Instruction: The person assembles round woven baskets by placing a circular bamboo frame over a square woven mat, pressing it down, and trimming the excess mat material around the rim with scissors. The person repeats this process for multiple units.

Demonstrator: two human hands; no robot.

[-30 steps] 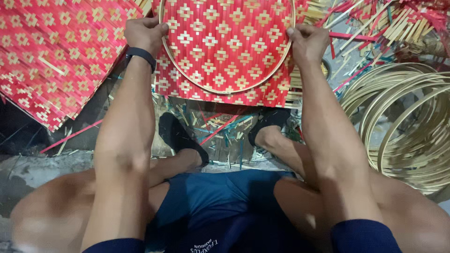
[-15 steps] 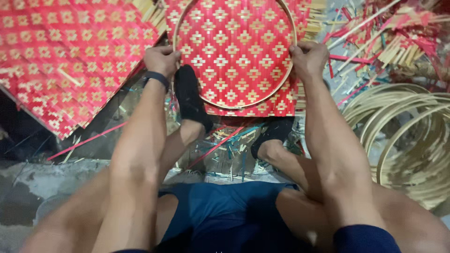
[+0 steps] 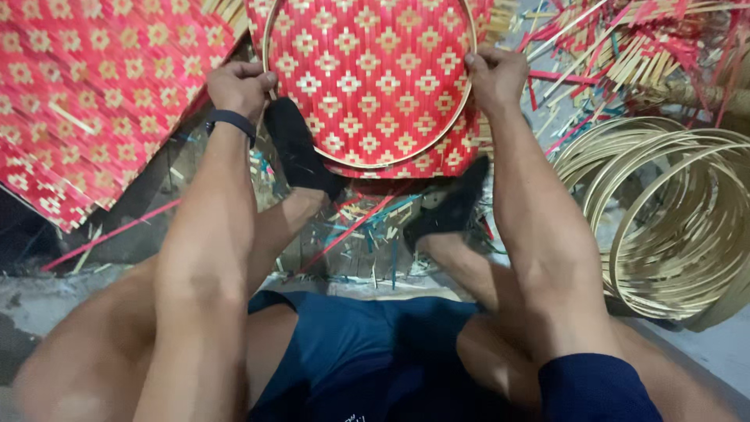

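1. We hold a thin round hoop (image 3: pixel 367 160) down on a red woven mat (image 3: pixel 375 70) that lies on the floor just ahead of our feet.
2. Our left hand (image 3: pixel 238 86) is closed over the hoop's left edge; our right hand (image 3: pixel 494 76) is closed over its right edge.
3. To do this well, we judge that both hands should press evenly, so the hoop stays flat and centred on the diamond pattern.
4. Our feet in black socks (image 3: pixel 301 152) rest on the mat's near edge and help pin it.
5. A larger red mat (image 3: pixel 86 101) lies to the left, and a stack of spare hoops (image 3: pixel 672 219) to the right.
6. Loose strips (image 3: pixel 351 227) litter the floor near our feet and could catch under the mat.
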